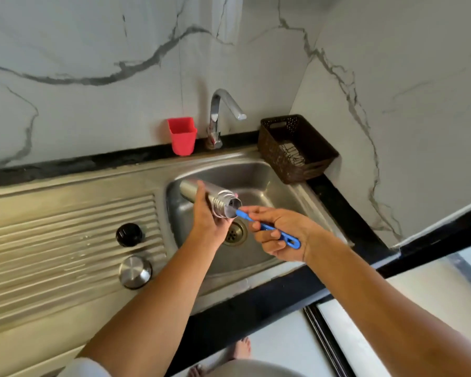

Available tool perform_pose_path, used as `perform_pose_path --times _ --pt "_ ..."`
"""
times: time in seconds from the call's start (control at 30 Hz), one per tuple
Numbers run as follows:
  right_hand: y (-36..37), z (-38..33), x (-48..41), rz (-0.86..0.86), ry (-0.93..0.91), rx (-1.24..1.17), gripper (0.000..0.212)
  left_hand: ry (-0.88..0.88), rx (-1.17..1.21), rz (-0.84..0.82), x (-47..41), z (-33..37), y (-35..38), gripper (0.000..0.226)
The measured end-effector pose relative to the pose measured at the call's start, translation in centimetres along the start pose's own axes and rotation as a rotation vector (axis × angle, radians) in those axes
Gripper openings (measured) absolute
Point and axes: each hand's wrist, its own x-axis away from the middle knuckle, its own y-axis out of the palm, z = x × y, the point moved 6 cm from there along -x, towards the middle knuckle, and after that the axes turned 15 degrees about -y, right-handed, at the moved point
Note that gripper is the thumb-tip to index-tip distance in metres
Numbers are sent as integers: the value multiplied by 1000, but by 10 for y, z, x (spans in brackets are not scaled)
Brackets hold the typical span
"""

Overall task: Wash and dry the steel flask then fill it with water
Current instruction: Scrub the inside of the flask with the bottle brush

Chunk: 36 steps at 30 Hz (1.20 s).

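Left grip (206,213) wrapped round the steel flask (221,203), held nearly level over the sink (269,186), mouth to the right; right grip (278,232) pinches the blue brush (268,228), head just inside the mouth. I'd run the brush deeper and rotate the flask against it — walls and base, not just the rim. Keep the mouth over the sink so drips stay off the bench (256,300).

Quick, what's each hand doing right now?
Left hand: grips the steel flask, mouth open.
Right hand: holds the blue brush, tip at the flask's mouth.
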Motion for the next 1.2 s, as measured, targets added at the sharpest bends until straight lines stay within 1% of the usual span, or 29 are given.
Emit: perform_pose_path --times 0.03,0.07,0.1,0.13,0.17,0.2,0.27,0.3,0.33,0.4,0.47,0.5,0.57,0.6,0.63,0.73,0.77,0.87,0.9,0.97,1.03,1.1,1.13,1.2 --pt "-3 8 -1 32 23 -20 33 24 -6 43 -3 1 -2 75" --pt "-5 15 -2 66 46 -38 32 28 -23 84 -6 0 -5 80" --pt "-4 20 -3 97 59 -23 30 30 -61 148 -11 -2 -10 93" --pt "-5 22 -4 124 48 56 29 31 -106 203 -19 -2 -14 108" --pt "-6 21 -3 141 9 225 30 25 -142 232 -25 -3 -17 117" --pt "-4 13 1 138 -56 480 33 6 -188 255 -33 -3 -20 118" --pt "4 -12 14 74 -214 1077 37 -19 -270 284 -38 3 -24 103" --pt "9 -25 21 20 -304 1328 38 -29 -290 292 -42 6 -28 96" --pt "13 -35 30 -18 -358 1524 37 -30 -292 298 -46 10 -30 96" --pt "21 -45 48 -62 -379 1799 34 -41 -285 298 -55 16 -31 108" --pt "29 -41 58 -105 -338 1978 28 -22 -239 313 -77 19 -40 117" --pt "31 -38 59 -112 -322 2040 30 -2 -220 327 -90 19 -46 120" --pt "31 -35 52 -69 -322 2120 40 -23 -184 382 -112 11 -56 127" --pt "30 -34 46 -52 -330 2150 42 -33 -159 387 -118 3 -56 127" --pt "29 -30 39 -49 -331 2168 42 -55 -166 388 -109 -8 -48 122" --pt "28 -17 23 -60 -304 2143 46 -59 -233 340 -58 -25 -16 95" --pt "28 -16 22 -69 -298 2135 45 -66 -221 329 -55 -25 -15 94" --pt "38 -31 34 -120 -296 2181 34 -136 -244 329 -87 -10 -43 116" --pt "42 -36 41 -141 -304 2210 31 -171 -273 329 -104 -7 -56 119" --pt "53 -39 53 -199 -326 2302 32 -177 -281 358 -142 -4 -80 121" --pt "55 -33 56 -224 -311 2381 33 -134 -280 404 -138 -4 -76 123" --pt "48 -21 46 -228 -271 2377 37 -69 -228 477 -107 -9 -63 109" --pt "43 -14 39 -208 -269 2361 39 -41 -210 478 -79 -12 -49 100" --pt "35 -2 25 -138 -301 2290 47 -30 -233 433 -50 -20 -25 90"
